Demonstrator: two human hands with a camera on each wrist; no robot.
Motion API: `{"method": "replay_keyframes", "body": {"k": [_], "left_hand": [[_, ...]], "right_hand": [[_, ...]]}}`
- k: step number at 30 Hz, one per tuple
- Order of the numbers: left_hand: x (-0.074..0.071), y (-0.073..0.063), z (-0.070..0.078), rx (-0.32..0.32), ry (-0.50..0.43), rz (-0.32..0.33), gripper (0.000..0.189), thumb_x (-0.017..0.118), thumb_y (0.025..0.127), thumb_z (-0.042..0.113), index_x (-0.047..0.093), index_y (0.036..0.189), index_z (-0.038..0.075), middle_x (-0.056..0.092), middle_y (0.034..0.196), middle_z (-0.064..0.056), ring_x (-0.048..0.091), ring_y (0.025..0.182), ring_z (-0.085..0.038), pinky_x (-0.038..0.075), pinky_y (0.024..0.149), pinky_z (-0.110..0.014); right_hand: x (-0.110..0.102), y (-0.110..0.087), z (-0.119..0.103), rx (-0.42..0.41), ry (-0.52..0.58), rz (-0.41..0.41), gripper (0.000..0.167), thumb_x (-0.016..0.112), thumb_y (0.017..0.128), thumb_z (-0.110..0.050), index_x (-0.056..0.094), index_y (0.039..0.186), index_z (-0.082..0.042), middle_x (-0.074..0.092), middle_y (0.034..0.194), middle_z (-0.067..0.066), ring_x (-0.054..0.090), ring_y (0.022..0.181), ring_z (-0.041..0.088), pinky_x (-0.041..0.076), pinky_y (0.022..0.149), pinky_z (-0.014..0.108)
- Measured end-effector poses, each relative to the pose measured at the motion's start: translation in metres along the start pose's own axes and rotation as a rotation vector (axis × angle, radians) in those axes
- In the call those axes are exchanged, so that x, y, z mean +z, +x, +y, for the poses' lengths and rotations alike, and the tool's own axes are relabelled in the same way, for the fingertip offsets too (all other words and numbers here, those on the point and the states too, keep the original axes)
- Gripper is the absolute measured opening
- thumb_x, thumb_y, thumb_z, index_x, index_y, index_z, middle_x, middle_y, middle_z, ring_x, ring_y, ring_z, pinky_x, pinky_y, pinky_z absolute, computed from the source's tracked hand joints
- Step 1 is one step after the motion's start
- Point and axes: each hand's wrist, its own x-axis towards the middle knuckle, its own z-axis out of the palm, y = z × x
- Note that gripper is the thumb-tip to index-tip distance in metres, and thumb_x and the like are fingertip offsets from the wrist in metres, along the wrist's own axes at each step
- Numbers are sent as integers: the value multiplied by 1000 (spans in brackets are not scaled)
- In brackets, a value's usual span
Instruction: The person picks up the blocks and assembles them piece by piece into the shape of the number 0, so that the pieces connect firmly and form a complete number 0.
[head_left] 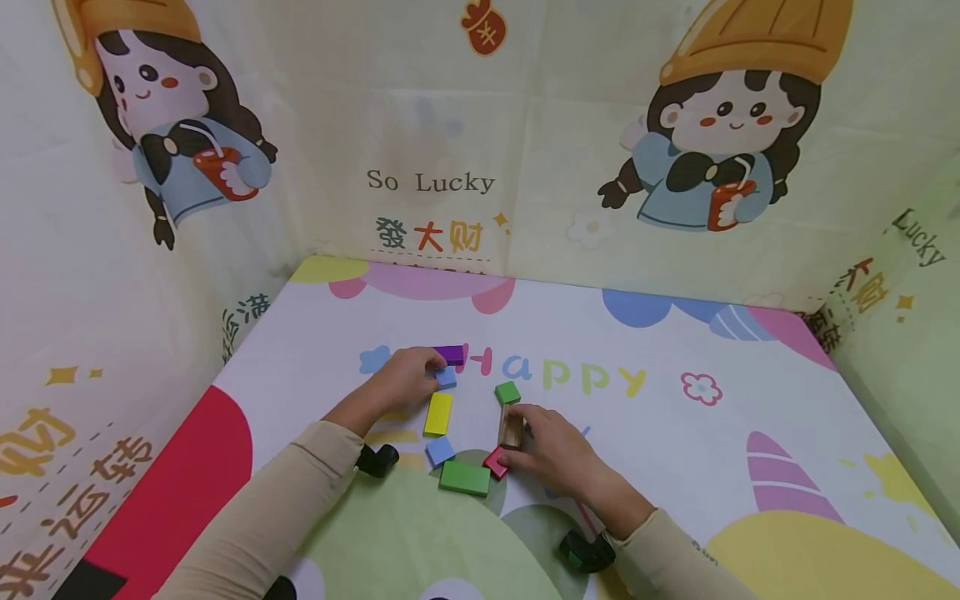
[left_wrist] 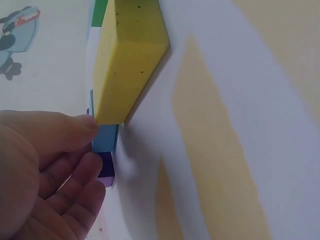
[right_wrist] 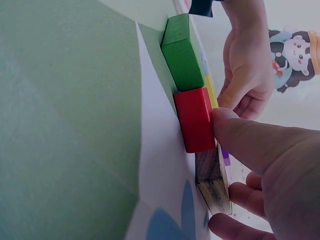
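Beside the upper end of a block ring, my left hand (head_left: 408, 379) has curled fingers and its thumb at a light blue block (head_left: 446, 378), which it seems to pinch; the index fingertip is hidden. A purple block (head_left: 450, 356) lies just beyond, and a yellow block (left_wrist: 132, 60) stands nearer. My right hand (head_left: 558, 450) touches a red block (right_wrist: 195, 120) with its thumb. Its other fingers reach, loosely bent, along a brown wooden block (right_wrist: 209, 167). Small green block (head_left: 507, 392) sits past that wooden block; a larger green block (right_wrist: 182, 52) adjoins the red one.
Another blue block (head_left: 440, 452) lies between the yellow and larger green blocks. The blocks rest on a printed white cover (head_left: 630, 433) with colourful shapes and letters. Patterned cloth walls (head_left: 555, 167) rise at the back and sides. Black wrist devices (head_left: 587, 552) sit at both wrists.
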Motion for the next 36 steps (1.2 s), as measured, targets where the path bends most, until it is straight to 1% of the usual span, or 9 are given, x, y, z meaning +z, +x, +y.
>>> {"method": "replay_keyframes", "body": {"k": [4, 8, 12, 16, 20, 23, 27, 36], "left_hand": [[1, 0, 0, -2, -9, 0, 29, 68, 94, 7, 66, 123, 4, 64, 122, -10, 56, 119, -28, 42, 105, -44], [1, 1, -1, -5, -21, -4, 30, 70, 93, 8, 66, 123, 4, 64, 120, -9, 57, 113, -26, 44, 103, -43], [1, 1, -2, -8, -32, -10, 31, 71, 93, 12, 65, 123, 5, 64, 114, -7, 57, 103, -24, 48, 98, -40], [1, 1, -2, -7, -36, -5, 32, 72, 93, 14, 66, 123, 5, 62, 105, -5, 55, 95, -22, 50, 91, -36], [-1, 1, -2, 25, -25, 11, 31, 72, 92, 13, 67, 120, 3, 62, 98, -5, 54, 90, -21, 50, 85, -34], [-1, 1, -2, 48, -22, 14, 29, 72, 92, 13, 67, 119, 2, 63, 97, -5, 54, 88, -21, 50, 84, -33], [0, 2, -2, 42, -32, 7, 29, 71, 92, 13, 67, 119, 2, 63, 98, -5, 55, 89, -21, 51, 86, -34], [0, 1, 0, 37, -17, 1, 31, 71, 93, 17, 66, 121, 4, 63, 100, -5, 55, 91, -21, 50, 88, -36]], "right_hand": [[1, 0, 1, -8, 0, 1, 64, 82, 84, -31, 55, 134, -3, 59, 129, 13, 58, 110, 29, 50, 93, 47], [1, 0, 1, -9, -3, -2, 64, 82, 84, -31, 55, 135, -3, 59, 130, 13, 58, 111, 29, 50, 94, 46], [1, 0, 1, -9, -6, -4, 64, 82, 84, -31, 54, 135, -3, 59, 130, 13, 58, 110, 29, 50, 94, 46], [1, 0, 0, -9, -4, -1, 64, 82, 84, -31, 55, 135, -3, 59, 130, 13, 58, 110, 29, 50, 93, 46], [0, 0, 0, -19, 3, 9, 62, 83, 84, -29, 55, 133, -3, 60, 128, 13, 58, 112, 31, 49, 94, 48], [0, 0, 0, -25, 9, 13, 61, 83, 84, -28, 56, 132, -3, 60, 128, 13, 58, 113, 32, 49, 94, 49], [0, 0, 0, -17, 6, 6, 61, 82, 84, -29, 56, 133, -3, 60, 129, 13, 58, 114, 31, 48, 95, 48], [-2, 0, -1, 4, 4, -5, 63, 82, 84, -31, 56, 134, -4, 60, 130, 12, 57, 113, 30, 49, 94, 47]]}}
